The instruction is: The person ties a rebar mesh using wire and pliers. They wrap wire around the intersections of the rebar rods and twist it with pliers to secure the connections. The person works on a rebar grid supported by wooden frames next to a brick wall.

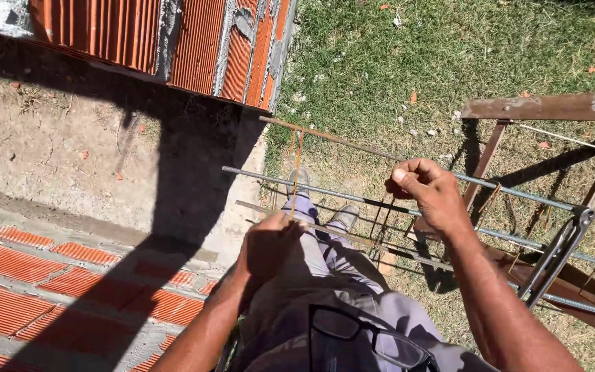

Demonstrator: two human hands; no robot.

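While gripping rebar, both hands closed: left low, right raised.

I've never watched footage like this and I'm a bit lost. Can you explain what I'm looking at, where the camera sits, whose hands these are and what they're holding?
The single picture comes from a camera worn on a person's head, looking down past their chest, grey trousers and shoes. A pair of glasses hangs at the bottom edge.

The two bare hands are that person's own. The left hand is closed around a thin rust-coloured wire loop that runs up to the top bar. The right hand is closed on one of the long steel rods.

Several such rods lie side by side, forming a long cage that rests on a rusty metal stand at the right.

Below is grass; to the left is bare ground in shadow and a red brick wall, with more bricks lower left.
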